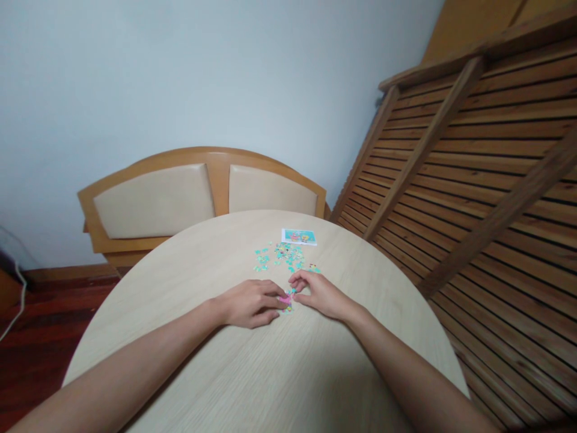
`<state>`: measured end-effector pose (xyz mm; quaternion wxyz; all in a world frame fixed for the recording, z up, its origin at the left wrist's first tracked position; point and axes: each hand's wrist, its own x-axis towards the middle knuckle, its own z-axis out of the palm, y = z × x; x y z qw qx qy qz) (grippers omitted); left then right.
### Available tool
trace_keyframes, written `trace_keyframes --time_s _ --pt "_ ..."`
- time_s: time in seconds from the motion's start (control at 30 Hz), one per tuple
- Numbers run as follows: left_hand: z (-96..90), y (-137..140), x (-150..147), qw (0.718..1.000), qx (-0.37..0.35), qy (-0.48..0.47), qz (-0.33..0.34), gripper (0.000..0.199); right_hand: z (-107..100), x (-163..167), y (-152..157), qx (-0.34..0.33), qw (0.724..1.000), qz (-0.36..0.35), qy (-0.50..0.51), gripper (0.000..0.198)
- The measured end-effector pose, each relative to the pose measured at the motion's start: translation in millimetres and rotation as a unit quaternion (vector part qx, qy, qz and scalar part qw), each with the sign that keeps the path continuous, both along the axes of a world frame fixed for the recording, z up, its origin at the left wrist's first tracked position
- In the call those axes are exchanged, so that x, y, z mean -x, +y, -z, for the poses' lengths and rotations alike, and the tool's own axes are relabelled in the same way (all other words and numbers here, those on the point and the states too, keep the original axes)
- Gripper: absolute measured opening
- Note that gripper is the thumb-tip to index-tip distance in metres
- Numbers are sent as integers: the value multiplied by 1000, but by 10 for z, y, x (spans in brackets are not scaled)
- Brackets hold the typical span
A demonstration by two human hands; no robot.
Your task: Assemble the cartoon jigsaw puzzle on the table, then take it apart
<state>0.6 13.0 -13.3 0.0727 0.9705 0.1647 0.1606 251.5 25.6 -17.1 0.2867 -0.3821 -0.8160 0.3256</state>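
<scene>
A small joined patch of jigsaw puzzle (285, 300), pink with teal and yellow bits, lies on the round table between my hands. My left hand (252, 302) rests palm down at its left side, fingers stretched out and fingertips on the patch, partly covering it. From the right, my right hand (322, 293) curves its thumb and fingers closely around a small teal puzzle piece (293, 291) at the patch's upper right edge. Just beyond the hands is a scatter of loose puzzle pieces (288, 254), mostly teal. Their details are too small to make out.
Behind the loose pieces lies a teal picture card (299, 237) with cartoon figures. The pale wooden table (216, 367) has a rounded edge. A padded wooden headboard (220, 180) stands against the wall beyond it. A slatted wooden frame (451, 180) leans at the right.
</scene>
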Motion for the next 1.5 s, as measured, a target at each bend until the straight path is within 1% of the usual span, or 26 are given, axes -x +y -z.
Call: trace_keyframes --time_s 0.23,0.47,0.57,0.77,0.93,1.13,1.27,1.33,1.43,1.5 --pt "3 3 -6 1000 -2 -3 1 35 21 6 7 -1 1000 17 5 27" --pt "24 16 -4 1000 -7 -13 9 35 21 17 13 18 1000 17 5 26" --pt "34 18 -3 1000 -11 -12 8 34 23 15 15 8 1000 20 -7 25" --pt "30 21 -1 1000 -14 -15 12 35 42 -10 25 -14 1000 12 -20 29" --pt "20 13 -1 1000 -11 -10 6 34 34 -17 14 -30 999 14 -33 28" --pt "31 15 5 1000 -9 -11 8 35 -54 -39 1 -29 998 10 -49 22" --pt "30 14 7 1000 -10 -8 4 35 -168 -179 22 -47 994 38 -87 13" --pt "25 8 7 1000 -9 -7 2 35 -208 -274 35 -30 993 38 -105 14" --pt "21 3 4 1000 -10 -9 4 36 -220 -383 41 42 992 5 -116 17" --pt "20 4 0 1000 -9 -11 7 37 -210 -413 35 83 990 -11 -117 22"
